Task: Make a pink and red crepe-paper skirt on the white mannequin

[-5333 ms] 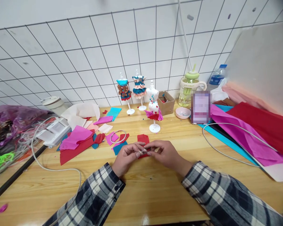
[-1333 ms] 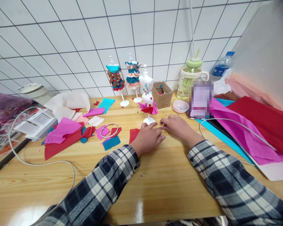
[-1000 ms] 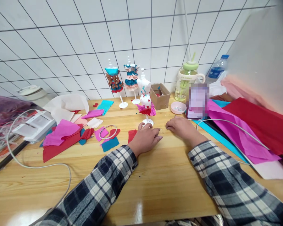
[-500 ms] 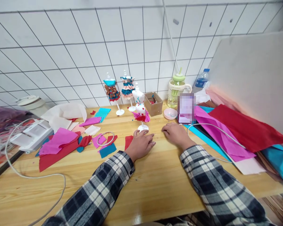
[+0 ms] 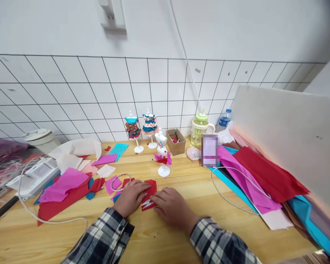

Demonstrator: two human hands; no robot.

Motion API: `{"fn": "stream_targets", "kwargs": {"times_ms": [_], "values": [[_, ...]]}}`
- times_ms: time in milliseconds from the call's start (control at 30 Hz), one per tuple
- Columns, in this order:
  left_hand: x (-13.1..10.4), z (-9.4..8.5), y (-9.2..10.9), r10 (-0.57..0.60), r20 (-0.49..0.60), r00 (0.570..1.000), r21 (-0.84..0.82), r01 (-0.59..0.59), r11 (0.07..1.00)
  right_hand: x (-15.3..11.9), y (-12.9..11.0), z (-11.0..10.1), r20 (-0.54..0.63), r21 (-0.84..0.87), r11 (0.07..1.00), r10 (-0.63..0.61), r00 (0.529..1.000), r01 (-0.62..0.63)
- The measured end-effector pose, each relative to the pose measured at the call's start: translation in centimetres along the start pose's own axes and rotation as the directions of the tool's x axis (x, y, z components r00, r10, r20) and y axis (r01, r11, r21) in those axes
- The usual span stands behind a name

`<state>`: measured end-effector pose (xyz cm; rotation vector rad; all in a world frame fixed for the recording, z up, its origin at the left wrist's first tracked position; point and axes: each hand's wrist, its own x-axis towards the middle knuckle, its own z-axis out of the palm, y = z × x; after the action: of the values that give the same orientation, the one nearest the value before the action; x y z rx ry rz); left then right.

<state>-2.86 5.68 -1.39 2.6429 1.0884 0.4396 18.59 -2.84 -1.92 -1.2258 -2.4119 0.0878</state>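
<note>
A piece of red crepe paper [image 5: 150,186] lies on the table between my hands. My left hand [image 5: 131,197] rests at its left edge, fingers stretched out over the paper. Small silver scissors [image 5: 147,203] lie across the lower part of the red piece, blades pointing left. Over their handle end are the curled fingers of my right hand [image 5: 172,208], which hide the rest of the tool. Just behind the paper stands a small white dress form [image 5: 162,151] with a red and magenta ruffled skirt.
Two dressed forms [image 5: 132,128] stand by the tiled wall, near a cardboard box [image 5: 176,146] and a pink dish [image 5: 193,154]. A green-lidded bottle [image 5: 200,128] and a phone [image 5: 209,150] are right of them. Paper scraps [image 5: 64,185], a metal ring [image 5: 112,183], sheets [image 5: 269,176] and cables surround the work area.
Both hands have come down to the red paper, the right one moving left across the table. The scissors now show under the right hand. The view has tilted upward.
</note>
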Motion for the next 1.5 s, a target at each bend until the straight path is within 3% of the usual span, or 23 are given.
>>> {"fn": "stream_targets", "kwargs": {"times_ms": [133, 333, 533, 667, 767, 900, 967, 1100, 1200, 1233, 1333, 1367, 1433, 1500], "values": [[-0.2, 0.8, -0.2, -0.037, 0.008, 0.999, 0.025, 0.037, 0.999, 0.6, -1.0, 1.2, 0.042, -0.027, 0.999, 0.027, 0.999, -0.026], [-0.2, 0.8, -0.1, -0.019, 0.002, 1.000, -0.045, 0.019, 0.999, -0.8, -0.5, 1.2, 0.048, -0.007, 1.000, 0.029, 0.998, -0.028], [0.0, 0.9, 0.1, -0.007, 0.020, 1.000, -0.050, 0.008, 0.999, -2.3, -1.0, 1.6, -0.015, 0.077, 0.997, 0.032, 0.999, -0.030], [-0.5, 0.2, -0.5, -0.097, -0.128, 0.987, 0.031, 0.101, 0.994, -4.2, -0.3, 0.1, -0.129, 0.098, 0.993, 0.073, 0.989, -0.061], [-2.3, -0.4, -2.0, -0.229, -0.208, 0.951, 0.160, 0.264, 0.951, -6.5, 2.2, -2.4, -0.249, 0.067, 0.965, 0.264, 0.932, -0.255], [-4.8, -0.6, -4.9, -0.340, -0.148, 0.929, 0.259, 0.368, 0.893, -9.6, 7.5, -5.1, -0.344, -0.066, 0.817, 0.520, 0.782, -0.572], [-5.1, -0.9, -6.3, -0.384, -0.145, 0.912, 0.279, 0.410, 0.869, -10.1, 9.8, -5.6, -0.313, -0.156, 0.746, 0.585, 0.748, -0.648], [-4.1, -2.2, -7.2, -0.400, -0.261, 0.879, 0.302, 0.467, 0.831, -8.5, 11.9, -5.2, -0.177, -0.288, 0.710, 0.621, 0.764, -0.643], [-3.9, -2.9, -5.9, -0.332, -0.408, 0.851, 0.273, 0.461, 0.845, -7.0, 12.2, -4.4, -0.126, -0.343, 0.688, 0.641, 0.757, -0.640], [-4.0, -2.8, -5.1, -0.289, -0.415, 0.863, 0.260, 0.416, 0.871, -6.7, 12.2, -4.2, -0.138, -0.345, 0.689, 0.635, 0.760, -0.638], [-4.3, -1.8, -2.0, -0.079, -0.265, 0.961, 0.168, 0.127, 0.977, -5.8, 10.8, -3.6, -0.243, -0.288, 0.750, 0.544, 0.803, -0.595], [-4.3, -1.2, -0.8, -0.040, -0.213, 0.976, 0.110, 0.065, 0.992, -5.3, 9.8, -3.4, -0.277, -0.251, 0.790, 0.495, 0.824, -0.559], [-4.0, -0.1, 1.3, -0.005, -0.106, 0.994, 0.019, 0.007, 1.000, -4.0, 7.0, -2.7, -0.264, -0.143, 0.886, 0.395, 0.880, -0.441], [-3.5, 0.8, 2.8, -0.021, -0.036, 0.999, -0.024, 0.020, 1.000, -2.4, 3.7, -1.7, -0.147, -0.015, 0.969, 0.242, 0.959, -0.247]]}}
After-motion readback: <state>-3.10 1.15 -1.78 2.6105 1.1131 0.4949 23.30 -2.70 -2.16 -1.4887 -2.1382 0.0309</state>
